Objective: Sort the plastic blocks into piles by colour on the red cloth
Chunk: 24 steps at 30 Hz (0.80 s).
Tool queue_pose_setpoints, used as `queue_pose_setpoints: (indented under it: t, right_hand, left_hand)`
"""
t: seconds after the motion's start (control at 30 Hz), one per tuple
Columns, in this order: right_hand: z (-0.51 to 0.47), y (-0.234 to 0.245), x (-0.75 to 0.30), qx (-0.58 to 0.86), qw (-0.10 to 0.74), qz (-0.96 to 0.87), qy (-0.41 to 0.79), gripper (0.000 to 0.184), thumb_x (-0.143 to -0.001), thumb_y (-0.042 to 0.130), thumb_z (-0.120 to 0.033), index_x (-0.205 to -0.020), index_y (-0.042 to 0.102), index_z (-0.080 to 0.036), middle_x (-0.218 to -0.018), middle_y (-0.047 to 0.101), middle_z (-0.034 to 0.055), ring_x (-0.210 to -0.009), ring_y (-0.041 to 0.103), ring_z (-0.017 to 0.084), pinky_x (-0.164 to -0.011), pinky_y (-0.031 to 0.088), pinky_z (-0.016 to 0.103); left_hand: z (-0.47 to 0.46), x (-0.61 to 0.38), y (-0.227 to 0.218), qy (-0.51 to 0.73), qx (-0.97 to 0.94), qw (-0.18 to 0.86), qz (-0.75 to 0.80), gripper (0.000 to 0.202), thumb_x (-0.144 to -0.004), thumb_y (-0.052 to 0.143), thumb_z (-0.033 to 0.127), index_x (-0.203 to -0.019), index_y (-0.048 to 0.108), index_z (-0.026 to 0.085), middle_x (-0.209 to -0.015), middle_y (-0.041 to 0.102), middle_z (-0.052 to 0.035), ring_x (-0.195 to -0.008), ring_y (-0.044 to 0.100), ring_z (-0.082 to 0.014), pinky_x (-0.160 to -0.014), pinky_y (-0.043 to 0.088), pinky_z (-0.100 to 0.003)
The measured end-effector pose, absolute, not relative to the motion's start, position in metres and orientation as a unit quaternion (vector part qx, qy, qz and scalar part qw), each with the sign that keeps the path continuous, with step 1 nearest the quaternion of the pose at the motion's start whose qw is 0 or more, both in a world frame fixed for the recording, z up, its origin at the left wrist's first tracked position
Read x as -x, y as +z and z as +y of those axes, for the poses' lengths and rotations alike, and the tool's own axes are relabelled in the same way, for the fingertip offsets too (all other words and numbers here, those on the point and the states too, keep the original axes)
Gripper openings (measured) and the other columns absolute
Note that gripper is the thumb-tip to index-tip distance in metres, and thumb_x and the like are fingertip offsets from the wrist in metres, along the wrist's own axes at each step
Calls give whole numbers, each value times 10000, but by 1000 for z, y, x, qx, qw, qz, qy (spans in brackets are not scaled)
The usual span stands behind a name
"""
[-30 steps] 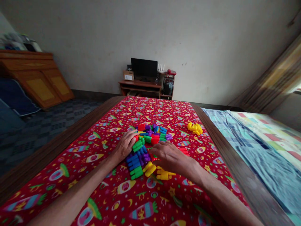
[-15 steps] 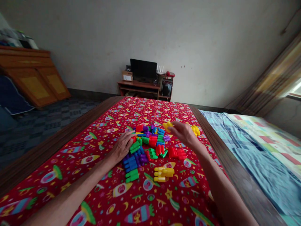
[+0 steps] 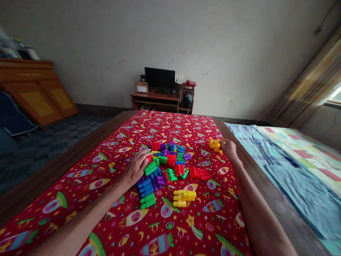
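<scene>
My left hand [image 3: 136,165] lies at the left edge of a pile of plastic building blocks, its fingers stretched over them. Close to its fingertips are a red block [image 3: 150,159] and a green block [image 3: 150,168]. Over to the right, my right hand [image 3: 229,148] pinches a yellow building block [image 3: 220,143] at the side of a small yellow cluster [image 3: 214,145]; its fingers partly hide the block. Nearer to me, yellow blocks [image 3: 184,198] lie together on the cloth. A row of red blocks [image 3: 199,174] rests right of the pile, and blue blocks [image 3: 145,187] lie at its lower left.
A red patterned cloth [image 3: 170,227] covers the table, whose dark wooden edge [image 3: 274,199] shows on the right. Beyond that edge is a bed with a blue cloth [image 3: 287,192]. A desk with a monitor [image 3: 160,79] stands by the far wall, and a wooden cabinet [image 3: 34,92] at left.
My right hand has carried a yellow block rightward, from above the pile to the yellow cluster. My left hand stays by the pile. The view has shifted slightly.
</scene>
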State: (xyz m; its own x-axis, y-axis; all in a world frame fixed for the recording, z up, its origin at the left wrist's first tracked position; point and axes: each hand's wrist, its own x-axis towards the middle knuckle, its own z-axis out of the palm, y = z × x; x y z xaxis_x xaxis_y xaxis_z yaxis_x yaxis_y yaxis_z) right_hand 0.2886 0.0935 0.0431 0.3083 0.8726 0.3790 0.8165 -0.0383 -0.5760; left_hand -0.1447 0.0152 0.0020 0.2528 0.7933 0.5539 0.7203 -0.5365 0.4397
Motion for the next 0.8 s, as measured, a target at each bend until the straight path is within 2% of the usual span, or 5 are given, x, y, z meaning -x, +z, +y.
queue_pose_setpoints:
  t: [0.23,0.33,0.4,0.53,0.8]
  right_hand:
    - [83,64,-268,705,374,-602,-36,399,-845,440,-319,-1001,753,-128,-865,743,154,-815,676,250,-723,462,306]
    - [73,68,-228,616,409,-672,47,435,-891,429,-408,-1041,735,-138,-821,744,108,-747,683,218,-700,485,287]
    - [66,59,-198,537,401,-730,133,487,-914,417,-486,-1149,690,-158,-973,745,104,-868,695,226,-776,510,311]
    - [57,35,-159,425,347,-803,231,586,-953,329,-563,-1343,560,-191,-1365,573,112,-1293,503,250,-1070,391,425]
    - [29,33,-112,359,257,-841,311,685,-967,229,-613,-1463,409,-175,-1522,371,139,-1436,281,268,-1149,280,483]
  left_hand:
    - [19,147,-5,387,-788,41,477,464,-989,264,464,-1168,614,218,-1292,595,-89,-1225,516,-237,-1096,380,-440]
    - [19,147,-4,384,-792,37,473,479,-987,263,476,-1158,622,208,-1288,602,-99,-1221,524,-241,-1087,389,-436]
    - [17,146,-1,377,-791,38,480,506,-990,237,481,-1184,609,200,-1295,604,-101,-1226,525,-241,-1085,391,-437]
    - [8,142,6,368,-766,51,524,567,-1003,129,456,-1337,504,192,-1346,584,-98,-1279,497,-243,-1126,323,-485]
    - [10,143,7,426,-737,97,516,561,-991,194,470,-1353,492,163,-1385,546,-114,-1312,464,-237,-1125,361,-449]
